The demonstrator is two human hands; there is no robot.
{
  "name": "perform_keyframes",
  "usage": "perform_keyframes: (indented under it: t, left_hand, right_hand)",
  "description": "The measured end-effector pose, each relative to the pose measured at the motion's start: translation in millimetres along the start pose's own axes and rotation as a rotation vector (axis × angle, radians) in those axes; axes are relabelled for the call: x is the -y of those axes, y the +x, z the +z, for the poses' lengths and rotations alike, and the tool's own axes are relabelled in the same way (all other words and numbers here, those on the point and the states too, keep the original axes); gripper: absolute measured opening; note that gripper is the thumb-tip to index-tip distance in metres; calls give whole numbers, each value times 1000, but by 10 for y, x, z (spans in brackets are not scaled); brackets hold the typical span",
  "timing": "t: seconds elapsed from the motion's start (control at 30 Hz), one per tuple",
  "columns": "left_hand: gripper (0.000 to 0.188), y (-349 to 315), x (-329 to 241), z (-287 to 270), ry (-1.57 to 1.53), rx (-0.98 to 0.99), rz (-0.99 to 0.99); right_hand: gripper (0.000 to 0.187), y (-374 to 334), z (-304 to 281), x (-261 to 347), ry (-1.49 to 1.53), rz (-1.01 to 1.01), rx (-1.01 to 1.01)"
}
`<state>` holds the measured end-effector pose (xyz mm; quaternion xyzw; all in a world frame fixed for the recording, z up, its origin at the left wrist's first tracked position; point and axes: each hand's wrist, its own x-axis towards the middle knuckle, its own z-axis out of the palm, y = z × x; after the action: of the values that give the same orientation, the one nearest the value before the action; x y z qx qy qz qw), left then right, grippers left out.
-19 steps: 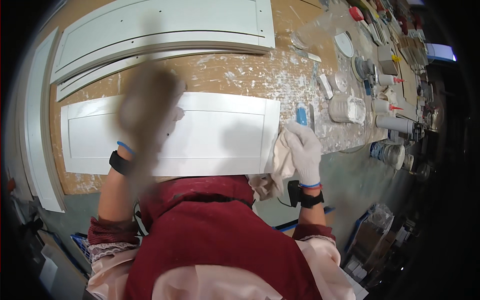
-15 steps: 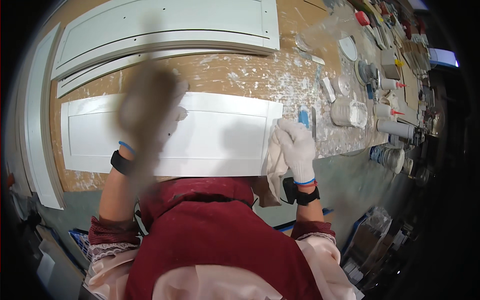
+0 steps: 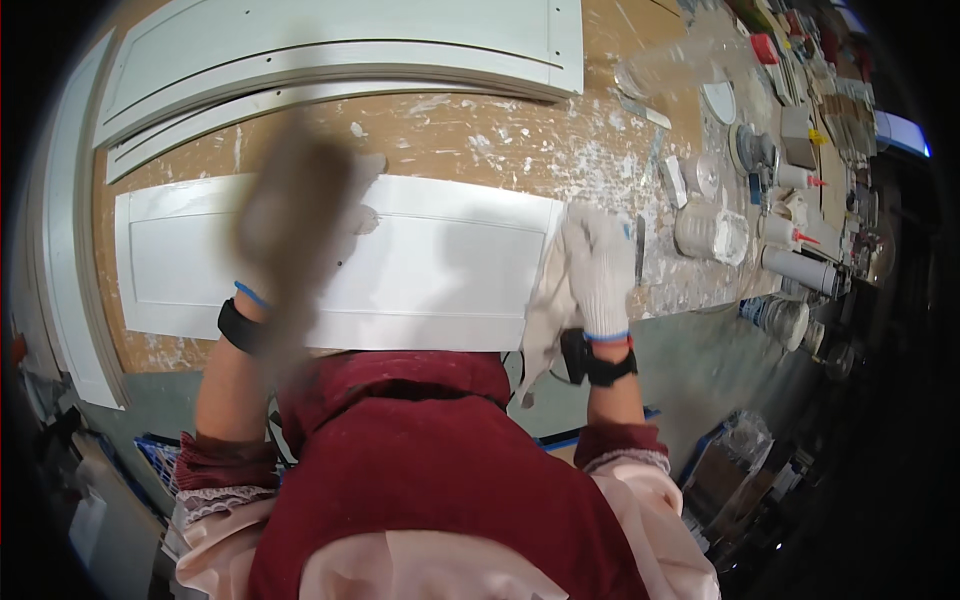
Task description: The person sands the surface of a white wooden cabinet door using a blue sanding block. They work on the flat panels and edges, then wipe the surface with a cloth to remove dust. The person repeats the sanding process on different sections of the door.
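A white cabinet-door panel (image 3: 440, 250) with a recessed centre lies on the table in front of me. My left hand (image 3: 362, 219), in a pale knitted glove, rests on its left-middle part. A blurred brown shape close to the camera hides most of that hand, but fingertips and thumb show apart beyond it. At the panel's right end, my gloved right hand (image 3: 602, 262) grips a cream cloth (image 3: 546, 300), pressing it along the edge. The cloth's lower end hangs past the table's front. A small dark dot marks the panel's face.
More white panels (image 3: 340, 45) are stacked at the back, and others (image 3: 72, 230) stand along the left. To the right sit a paint-crusted plastic tub (image 3: 712, 235), a sander (image 3: 750, 150), a clear bottle with red cap (image 3: 690, 65) and glue bottles (image 3: 785, 232). Paint spots cover the tabletop.
My right hand has moved slightly up along the panel's right edge, drawing the cloth with it and covering most of a blue item. The view has shifted a little; my left hand stays on the panel.
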<state>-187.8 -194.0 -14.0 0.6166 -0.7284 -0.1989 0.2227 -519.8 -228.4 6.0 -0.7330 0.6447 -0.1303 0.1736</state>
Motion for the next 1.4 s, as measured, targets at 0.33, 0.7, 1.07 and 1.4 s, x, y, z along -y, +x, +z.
perform_keyframes:
  t: [0.33, 0.7, 1.07, 1.4]
  left_hand:
    - [51, 76, -91, -73, 195, 58, 7]
    - [28, 38, 108, 166, -106, -220, 127]
    - [53, -17, 122, 98, 26, 15, -47]
    - [13, -15, 107, 133, -205, -180, 101]
  right_hand:
    - [24, 186, 82, -55, 6, -34, -99]
    - [23, -460, -6, -145, 104, 46, 71]
    - [30, -639, 9, -46, -200, -99, 211]
    - [23, -1355, -455, -170, 145, 23, 930]
